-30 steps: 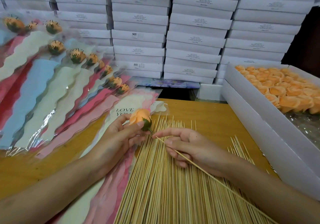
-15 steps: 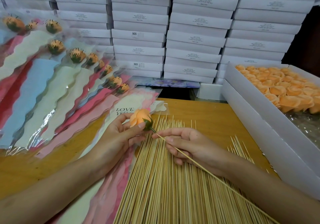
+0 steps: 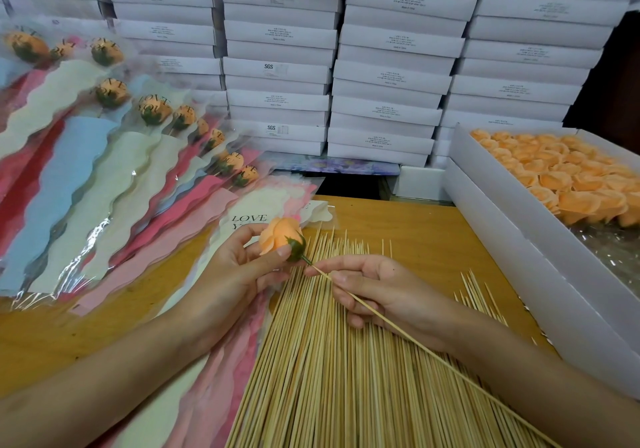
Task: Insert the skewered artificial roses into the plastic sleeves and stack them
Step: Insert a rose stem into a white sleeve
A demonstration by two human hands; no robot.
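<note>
L hand (image 3: 239, 274) grips orange rose (image 3: 281, 238) over the skewer pile (image 3: 332, 371); R hand (image 3: 377, 291) pinches skewer (image 3: 408, 338) at its base. White box (image 3: 485, 225) at R holds loose orange rose heads (image 3: 568, 177). Filled sleeves (image 3: 104, 170) fanned at L, w/ empty sleeves (image 3: 249, 212) beneath L hand.

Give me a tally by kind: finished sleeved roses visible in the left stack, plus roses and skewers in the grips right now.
Sleeved roses, heads visible in the left stack: 10
Rose held in the left grip: 1
Skewer pinched in the right grip: 1
Total: 12
Loose skewers and boxed roses: too many to count.
</note>
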